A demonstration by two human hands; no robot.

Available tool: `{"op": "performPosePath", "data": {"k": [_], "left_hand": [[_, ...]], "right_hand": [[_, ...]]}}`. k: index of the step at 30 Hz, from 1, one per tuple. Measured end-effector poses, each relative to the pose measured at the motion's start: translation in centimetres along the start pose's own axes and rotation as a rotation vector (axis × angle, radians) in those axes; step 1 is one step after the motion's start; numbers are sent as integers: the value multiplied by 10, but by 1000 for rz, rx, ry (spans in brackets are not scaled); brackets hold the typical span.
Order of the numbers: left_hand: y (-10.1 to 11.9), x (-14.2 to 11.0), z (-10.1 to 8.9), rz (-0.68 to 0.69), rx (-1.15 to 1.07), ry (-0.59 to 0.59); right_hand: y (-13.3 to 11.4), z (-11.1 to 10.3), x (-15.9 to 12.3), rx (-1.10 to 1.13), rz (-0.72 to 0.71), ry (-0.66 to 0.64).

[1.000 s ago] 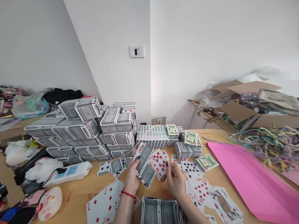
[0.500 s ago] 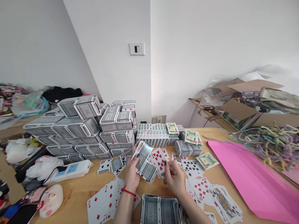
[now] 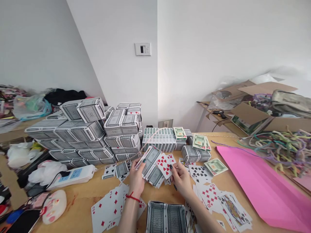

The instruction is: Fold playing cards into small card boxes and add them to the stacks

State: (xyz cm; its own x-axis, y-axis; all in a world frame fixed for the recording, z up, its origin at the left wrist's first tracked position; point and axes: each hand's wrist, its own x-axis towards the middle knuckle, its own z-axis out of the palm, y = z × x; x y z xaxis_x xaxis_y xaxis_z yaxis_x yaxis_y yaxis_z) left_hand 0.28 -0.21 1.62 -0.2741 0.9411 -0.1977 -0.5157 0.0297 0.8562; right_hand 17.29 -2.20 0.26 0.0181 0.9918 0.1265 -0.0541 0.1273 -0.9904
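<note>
My left hand [image 3: 136,178], with a red cord at the wrist, is closed around a joined piece of folded playing cards [image 3: 152,161]. Grey patterned backs show on that piece, along with a white card edge at its upper left. Just to the right, my right hand [image 3: 181,178] pinches the right edge of a hearts playing card [image 3: 164,164], thumb over its face. This card touches or overlaps the folded piece; which of the two I cannot tell. In front of both hands stands an open box made of folded cards [image 3: 166,215], grey backs facing inward.
Stacked card-covered blocks [image 3: 87,132] rise at the back left. Loose diamond cards [image 3: 109,207] and other face-up cards [image 3: 233,210] lie on both sides. Green card packs [image 3: 201,142], a pink sheet [image 3: 262,191] and a white power strip [image 3: 75,176] also occupy the table.
My right hand has moved slightly left and up, its thumb now on the hearts card, which has tilted. The folded piece in my left hand has turned, showing more of its backs.
</note>
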Motion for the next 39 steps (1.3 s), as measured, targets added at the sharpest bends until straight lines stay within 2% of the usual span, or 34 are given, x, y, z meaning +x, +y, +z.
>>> {"op": "performPosePath", "data": {"k": [6,11,18,23,28,33,39], "left_hand": [[-4,0,-1,-6,10,-6],[-1,1,-3,-17,1,-37],[0,5,-9,-10,121,-66],[-3,8,-14,18,214,-65],[2,5,-10,15,256,-45],[7,0,-4,59,308,-83],[2,2,-5,81,379,-125]], "right_hand": [[-3,6,-1,-35,-16,-62],[0,0,2,-56,7,-108],[5,-11,9,-92,50,-157],[0,-18,11,-160,12,-188],[3,-21,11,-181,-41,-169],[7,-22,11,-157,34,-177],[8,-19,12,-48,98,-190]]}}
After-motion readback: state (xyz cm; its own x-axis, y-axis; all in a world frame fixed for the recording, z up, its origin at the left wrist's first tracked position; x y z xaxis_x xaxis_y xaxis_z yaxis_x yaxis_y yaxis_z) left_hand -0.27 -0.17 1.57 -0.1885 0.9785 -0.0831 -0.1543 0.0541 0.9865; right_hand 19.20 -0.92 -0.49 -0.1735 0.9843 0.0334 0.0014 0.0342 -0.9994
